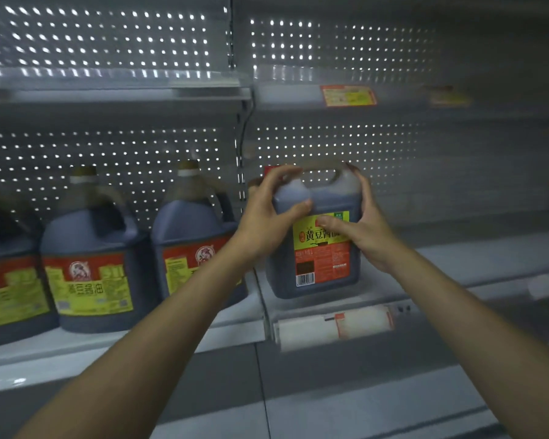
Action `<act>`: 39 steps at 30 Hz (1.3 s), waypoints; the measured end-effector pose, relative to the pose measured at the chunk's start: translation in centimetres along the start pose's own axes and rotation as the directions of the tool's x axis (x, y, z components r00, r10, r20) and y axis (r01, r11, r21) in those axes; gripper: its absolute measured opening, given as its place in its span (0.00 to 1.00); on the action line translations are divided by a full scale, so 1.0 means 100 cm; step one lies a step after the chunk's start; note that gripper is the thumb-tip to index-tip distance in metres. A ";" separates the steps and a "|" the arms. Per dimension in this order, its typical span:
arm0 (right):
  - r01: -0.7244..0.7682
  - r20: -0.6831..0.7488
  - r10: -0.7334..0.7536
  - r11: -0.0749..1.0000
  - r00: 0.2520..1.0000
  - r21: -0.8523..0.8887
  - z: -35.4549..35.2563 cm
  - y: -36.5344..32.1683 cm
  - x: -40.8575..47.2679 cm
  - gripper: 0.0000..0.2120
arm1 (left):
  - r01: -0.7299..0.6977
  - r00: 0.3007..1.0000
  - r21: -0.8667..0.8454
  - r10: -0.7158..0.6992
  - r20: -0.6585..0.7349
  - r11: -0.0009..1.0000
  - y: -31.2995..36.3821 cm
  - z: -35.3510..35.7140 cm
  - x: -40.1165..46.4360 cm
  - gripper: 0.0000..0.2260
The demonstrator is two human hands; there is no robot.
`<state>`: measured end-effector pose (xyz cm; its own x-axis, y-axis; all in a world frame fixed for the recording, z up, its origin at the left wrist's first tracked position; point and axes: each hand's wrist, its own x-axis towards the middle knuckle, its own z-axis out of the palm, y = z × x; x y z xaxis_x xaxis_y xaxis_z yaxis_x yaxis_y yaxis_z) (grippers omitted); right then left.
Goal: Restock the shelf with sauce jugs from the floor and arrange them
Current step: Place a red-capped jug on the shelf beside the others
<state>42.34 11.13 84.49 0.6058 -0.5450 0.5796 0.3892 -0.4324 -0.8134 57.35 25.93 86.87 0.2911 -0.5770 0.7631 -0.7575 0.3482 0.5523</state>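
Observation:
A dark sauce jug with a yellow and red label stands upright on the right bay of the white shelf, near its left end. My left hand grips the jug's upper left shoulder, thumb across the front. My right hand holds its right side, thumb lying on the label. On the left bay stand three similar jugs: one beside the divider, one in the middle, and one cut off at the left edge.
A perforated back panel lies behind the shelf. An upper shelf carries a price tag. Another price tag sits on the shelf's front rail. The right bay holds nothing to the right of the held jug.

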 end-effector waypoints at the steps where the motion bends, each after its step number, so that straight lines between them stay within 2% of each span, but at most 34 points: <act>1: 0.002 0.012 -0.002 1.000 1.000 -0.001 0.001 0.005 0.002 0.55 | 0.016 1.000 0.025 -0.016 -0.015 1.000 -0.002 0.000 -0.002 0.23; 5: 0.051 0.069 -0.054 0.998 0.996 0.046 0.008 0.021 0.010 0.54 | 0.060 0.995 0.082 -0.052 -0.089 0.995 -0.006 -0.001 -0.010 0.24; 8: 0.089 0.072 -0.095 0.993 0.993 0.074 0.016 0.029 0.008 0.51 | 0.104 0.989 0.087 -0.093 -0.115 0.991 -0.005 -0.002 -0.019 0.24; 14: 0.098 0.058 -0.103 0.992 0.993 0.083 0.026 0.040 0.000 0.50 | 0.144 0.979 0.151 -0.118 -0.169 0.978 -0.006 0.002 -0.021 0.22; 19: 0.157 -0.018 -0.157 0.988 0.987 0.007 0.029 0.048 -0.002 0.51 | 0.118 0.992 0.224 -0.104 -0.071 0.968 -0.004 0.002 -0.014 0.22; 26: 0.122 -0.032 -0.124 0.990 0.992 -0.073 0.029 0.047 -0.002 0.52 | 0.138 0.990 0.193 -0.136 -0.023 0.971 -0.005 -0.002 -0.012 0.21; 30: 0.071 -0.002 -0.072 0.985 0.997 -0.155 0.022 0.043 -0.008 0.51 | 0.114 0.993 0.359 -0.100 -0.059 0.926 -0.006 -0.002 -0.021 0.20; 31: 0.053 0.015 -0.051 0.984 0.999 -0.173 0.018 0.042 -0.010 0.50 | 0.079 0.995 0.435 -0.047 -0.083 0.897 -0.004 -0.002 -0.025 0.19; 33: 0.036 0.021 -0.031 0.961 0.999 -0.274 0.006 0.040 -0.015 0.45 | -0.096 0.976 0.628 0.196 -0.091 0.772 0.001 0.000 -0.031 0.16; 35: 0.060 -0.014 -0.075 0.891 0.997 -0.450 -0.009 0.035 -0.025 0.37 | -0.281 0.919 0.672 0.394 -0.016 0.685 0.005 0.011 -0.033 0.13; 37: 0.067 -0.031 -0.107 0.793 0.994 -0.606 -0.027 0.026 -0.039 0.29 | -0.407 0.895 0.584 0.433 0.102 0.703 0.008 0.033 -0.030 0.13; 39: 0.037 -0.039 -0.099 0.663 0.994 -0.748 -0.051 0.015 -0.059 0.24 | -0.474 0.878 0.536 0.422 0.227 0.698 0.012 0.064 -0.027 0.13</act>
<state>35.81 10.10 80.13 0.5370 -0.5267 0.6589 -0.2388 -0.8441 -0.4801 51.93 23.16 83.31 -0.1965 -0.5272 0.8267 -0.9804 0.1206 -0.1561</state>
